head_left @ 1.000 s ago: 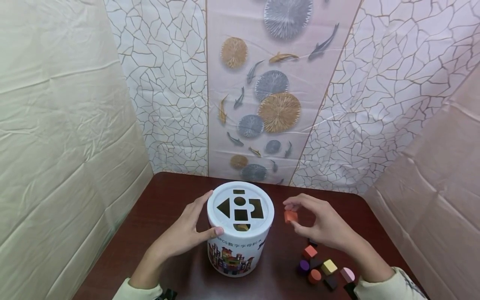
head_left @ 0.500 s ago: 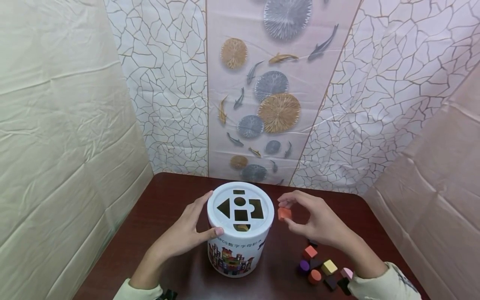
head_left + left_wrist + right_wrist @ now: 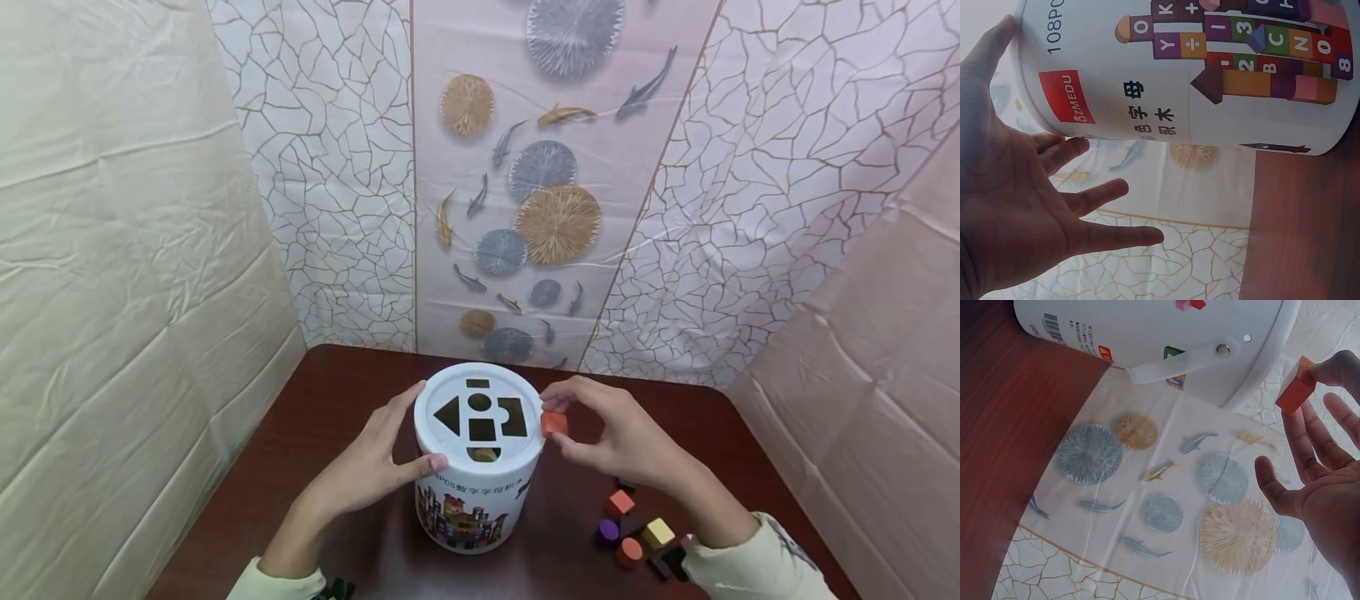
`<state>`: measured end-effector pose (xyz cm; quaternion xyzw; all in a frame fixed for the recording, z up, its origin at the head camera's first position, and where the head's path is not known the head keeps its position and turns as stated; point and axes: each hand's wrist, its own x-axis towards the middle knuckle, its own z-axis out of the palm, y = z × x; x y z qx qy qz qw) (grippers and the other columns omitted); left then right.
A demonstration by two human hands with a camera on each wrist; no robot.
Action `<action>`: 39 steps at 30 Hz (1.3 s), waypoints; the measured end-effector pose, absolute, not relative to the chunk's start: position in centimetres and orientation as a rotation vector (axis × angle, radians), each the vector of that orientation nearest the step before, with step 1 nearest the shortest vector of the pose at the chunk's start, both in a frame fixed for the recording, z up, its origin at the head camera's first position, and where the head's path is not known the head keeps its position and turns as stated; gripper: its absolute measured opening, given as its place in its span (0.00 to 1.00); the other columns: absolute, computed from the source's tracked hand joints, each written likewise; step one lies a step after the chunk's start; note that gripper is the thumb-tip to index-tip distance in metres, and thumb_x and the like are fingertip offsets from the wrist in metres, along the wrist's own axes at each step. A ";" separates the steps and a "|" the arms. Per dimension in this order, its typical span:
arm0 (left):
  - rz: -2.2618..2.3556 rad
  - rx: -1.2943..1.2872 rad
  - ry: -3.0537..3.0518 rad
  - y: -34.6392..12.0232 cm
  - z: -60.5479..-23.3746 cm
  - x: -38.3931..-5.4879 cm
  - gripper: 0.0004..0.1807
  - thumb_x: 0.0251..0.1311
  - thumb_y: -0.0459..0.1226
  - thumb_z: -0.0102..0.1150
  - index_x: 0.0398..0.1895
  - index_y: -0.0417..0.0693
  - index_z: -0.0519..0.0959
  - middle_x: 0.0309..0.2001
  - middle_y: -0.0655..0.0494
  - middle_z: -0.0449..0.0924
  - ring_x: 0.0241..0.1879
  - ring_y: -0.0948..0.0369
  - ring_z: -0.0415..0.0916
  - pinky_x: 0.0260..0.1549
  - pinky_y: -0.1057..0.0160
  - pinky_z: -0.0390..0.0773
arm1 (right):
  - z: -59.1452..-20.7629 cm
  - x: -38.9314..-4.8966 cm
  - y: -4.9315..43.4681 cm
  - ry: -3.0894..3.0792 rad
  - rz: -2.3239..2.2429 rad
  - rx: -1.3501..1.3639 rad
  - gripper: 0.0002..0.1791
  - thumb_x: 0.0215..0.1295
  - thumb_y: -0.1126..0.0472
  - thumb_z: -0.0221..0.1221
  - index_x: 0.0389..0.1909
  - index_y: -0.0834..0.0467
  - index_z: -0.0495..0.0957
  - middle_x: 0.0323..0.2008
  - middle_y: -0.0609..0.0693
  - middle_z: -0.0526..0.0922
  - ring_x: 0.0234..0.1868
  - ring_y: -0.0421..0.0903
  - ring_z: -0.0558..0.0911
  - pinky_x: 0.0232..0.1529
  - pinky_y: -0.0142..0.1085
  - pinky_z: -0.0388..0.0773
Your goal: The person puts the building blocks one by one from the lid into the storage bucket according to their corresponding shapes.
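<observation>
A white toy-block bucket point(image 3: 472, 508) stands upright on the table, its lid point(image 3: 450, 390) cut with shaped holes: triangle, circle, square and others. My left hand point(image 3: 360, 467) rests against the lid's left rim, thumb at the front and index finger behind. In the left wrist view the other fingers spread straight beside the bucket's wall. Between thumb and fingertips, my right hand point(image 3: 630, 433) pinches an orange block point(image 3: 554, 423) right at the lid's right edge. The right wrist view shows this block point(image 3: 1296, 386) with flat faces, just beyond the bucket's rim.
Several loose blocks lie at the right front, among them an orange cube point(image 3: 619, 503), a yellow block point(image 3: 659, 533), a purple cylinder point(image 3: 607, 533) and an orange cylinder point(image 3: 629, 552). A pale handle point(image 3: 1172, 365) hangs on the bucket's side. Patterned cloth point(image 3: 517, 208) rises behind the table.
My right hand has moved left with the orange block, from beside the bucket up to the lid's right edge. My left hand and the bucket stay where they were.
</observation>
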<state>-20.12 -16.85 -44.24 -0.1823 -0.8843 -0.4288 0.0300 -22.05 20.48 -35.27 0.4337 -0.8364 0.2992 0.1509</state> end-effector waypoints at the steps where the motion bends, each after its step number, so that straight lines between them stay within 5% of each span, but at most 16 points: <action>1: -1.321 -0.563 -2.725 -16.9 -44.3 -20.1 0.61 0.62 0.67 0.75 0.91 0.77 0.46 0.88 0.50 0.55 0.87 0.42 0.54 0.74 0.20 0.65 | -35.2 -22.1 20.3 -2.395 0.858 1.254 0.29 0.61 0.69 0.78 0.60 0.44 0.83 0.52 0.41 0.89 0.50 0.37 0.87 0.53 0.29 0.85; 19: -1.336 -0.564 -2.726 -16.8 -44.3 -20.2 0.61 0.62 0.66 0.75 0.91 0.75 0.46 0.89 0.50 0.54 0.87 0.41 0.52 0.74 0.19 0.64 | -34.7 -22.8 18.4 -2.353 0.821 1.325 0.26 0.61 0.70 0.77 0.60 0.54 0.84 0.50 0.44 0.89 0.50 0.41 0.87 0.54 0.35 0.87; 39: -1.333 -0.560 -2.734 -16.8 -44.3 -20.1 0.61 0.62 0.67 0.74 0.91 0.77 0.46 0.88 0.50 0.55 0.87 0.43 0.53 0.75 0.21 0.64 | -34.9 -23.3 16.2 -2.378 0.843 1.366 0.25 0.62 0.68 0.77 0.60 0.52 0.84 0.51 0.45 0.89 0.52 0.42 0.87 0.50 0.46 0.89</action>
